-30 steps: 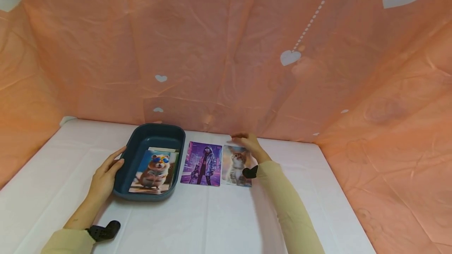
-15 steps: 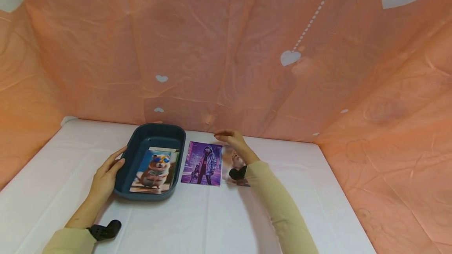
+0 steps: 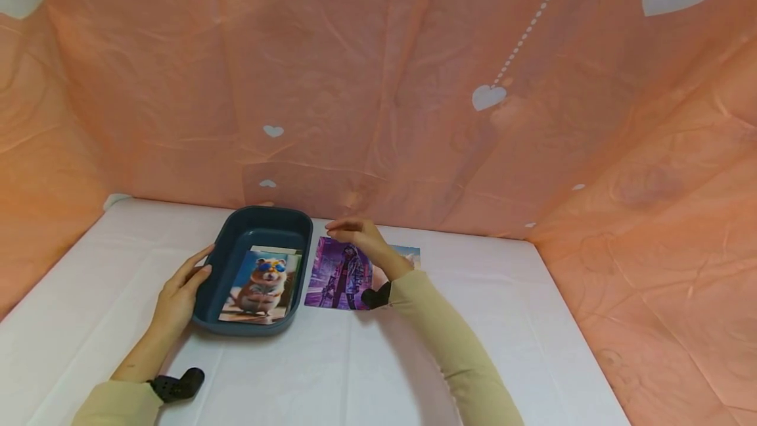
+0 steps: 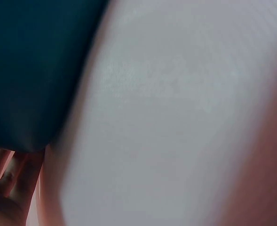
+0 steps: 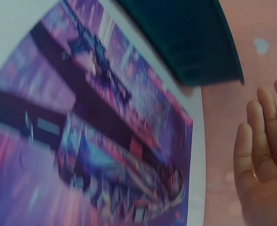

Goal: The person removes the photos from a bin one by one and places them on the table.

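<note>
My left hand [image 3: 177,294] rests against the left side of a dark teal tray [image 3: 267,218], fingertips right at the rim. In the left wrist view, straight fingers [image 4: 23,176] touch the tray's wall. Inside the tray lies a small stack of picture cards, topped by a hamster in sunglasses [image 3: 263,288]. My right hand [image 3: 367,242] hovers over the top edge of a purple card with a hooded figure [image 3: 334,278]. Its fingers [image 5: 244,150] are straight and hold nothing in the right wrist view. The kitten card [image 3: 409,252] is mostly hidden behind my right wrist.
A white cloth [image 3: 284,380] covers the table. Peach fabric with white hearts [image 3: 331,84] hangs behind and at both sides. The tray stands close to the back edge, left of the purple card.
My right hand has moved left, from above the kitten card to above the purple card, and now covers most of the kitten. My left hand and the tray stay in place.
</note>
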`<state>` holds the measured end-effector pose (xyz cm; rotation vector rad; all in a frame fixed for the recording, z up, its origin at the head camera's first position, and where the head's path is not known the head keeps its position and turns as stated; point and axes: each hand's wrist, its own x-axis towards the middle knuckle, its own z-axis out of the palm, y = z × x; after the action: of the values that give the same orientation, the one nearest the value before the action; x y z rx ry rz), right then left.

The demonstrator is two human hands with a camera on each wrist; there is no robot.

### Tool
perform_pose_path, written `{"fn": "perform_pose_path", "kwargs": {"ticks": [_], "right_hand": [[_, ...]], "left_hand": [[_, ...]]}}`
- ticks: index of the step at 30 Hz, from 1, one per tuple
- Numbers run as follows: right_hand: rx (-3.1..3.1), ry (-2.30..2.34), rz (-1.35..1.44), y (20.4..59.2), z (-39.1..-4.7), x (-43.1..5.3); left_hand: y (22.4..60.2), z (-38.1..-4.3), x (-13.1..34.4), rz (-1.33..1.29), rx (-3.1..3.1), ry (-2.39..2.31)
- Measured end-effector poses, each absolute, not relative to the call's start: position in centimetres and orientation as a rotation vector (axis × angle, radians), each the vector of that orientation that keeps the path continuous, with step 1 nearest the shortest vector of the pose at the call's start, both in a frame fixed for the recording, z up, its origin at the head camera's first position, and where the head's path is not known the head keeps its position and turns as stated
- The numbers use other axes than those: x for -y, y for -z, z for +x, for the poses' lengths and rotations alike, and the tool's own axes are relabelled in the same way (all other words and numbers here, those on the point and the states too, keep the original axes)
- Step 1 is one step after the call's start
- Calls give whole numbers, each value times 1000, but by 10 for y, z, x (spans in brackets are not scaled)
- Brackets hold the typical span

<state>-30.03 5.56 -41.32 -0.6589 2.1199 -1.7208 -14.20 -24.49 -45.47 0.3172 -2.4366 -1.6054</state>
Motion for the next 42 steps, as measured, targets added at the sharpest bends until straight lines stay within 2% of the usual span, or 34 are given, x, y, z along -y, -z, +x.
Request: {"fn": "perform_pose_path", "kwargs": {"ticks": [14, 32, 42], "right_hand": [[-1964, 1640, -694, 395, -290, -11], [-1967, 1322, -794, 386, -293, 40], [-2001, 1200, -696, 391, -289, 53]], "left_hand": [[452, -143, 248, 341, 2438, 1593], [450, -143, 244, 343, 2454, 1547], [452, -142, 242, 356, 2443, 1513]]}}
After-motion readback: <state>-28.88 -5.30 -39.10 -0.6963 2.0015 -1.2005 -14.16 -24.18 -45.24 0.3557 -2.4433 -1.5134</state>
